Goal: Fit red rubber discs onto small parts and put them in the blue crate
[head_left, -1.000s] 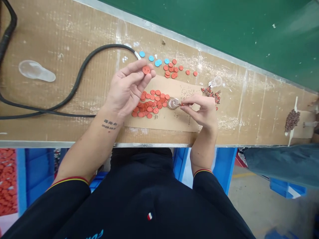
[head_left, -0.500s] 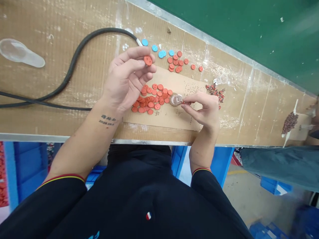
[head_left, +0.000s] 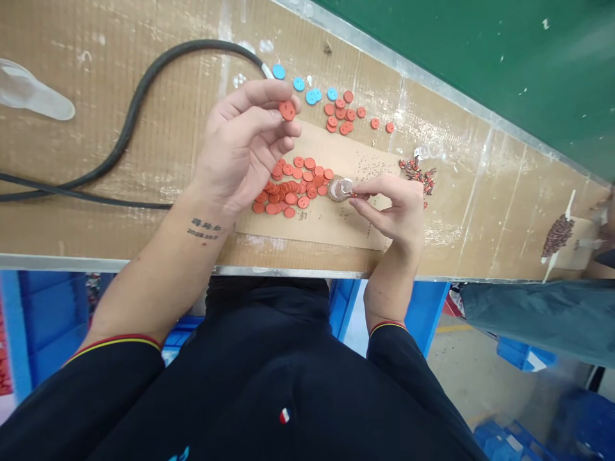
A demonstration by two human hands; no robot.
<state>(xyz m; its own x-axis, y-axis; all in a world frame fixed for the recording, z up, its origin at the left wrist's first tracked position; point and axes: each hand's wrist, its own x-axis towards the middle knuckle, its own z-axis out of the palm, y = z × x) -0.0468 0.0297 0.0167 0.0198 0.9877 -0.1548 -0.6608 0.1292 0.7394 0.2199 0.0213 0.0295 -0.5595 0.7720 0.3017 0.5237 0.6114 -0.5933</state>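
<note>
My left hand point(head_left: 247, 141) is raised over the worktop, pinching a round red disc point(head_left: 287, 110) with small holes between thumb and fingers. My right hand point(head_left: 391, 202) has its thumb and index finger pressed together on something too small to make out, at the mouth of a small clear container point(head_left: 337, 189). Many red discs point(head_left: 289, 198) lie left of the container on a cardboard sheet point(head_left: 273, 237), partly behind my left hand. Tiny dark pieces point(head_left: 372, 165) are scattered on the sheet beyond my right hand.
Blue discs point(head_left: 298, 84) and more red discs point(head_left: 348, 115) lie farther back. A black cable point(head_left: 129, 115) curves at left near a clear plastic scoop point(head_left: 36, 93). Small red-and-dark parts point(head_left: 425, 176) are piled right of my hand. At far right is part of another person point(head_left: 538, 317).
The view has shifted slightly. My left hand still holds the red disc, now turned a little more face-up. My right hand stays at the container's mouth.
</note>
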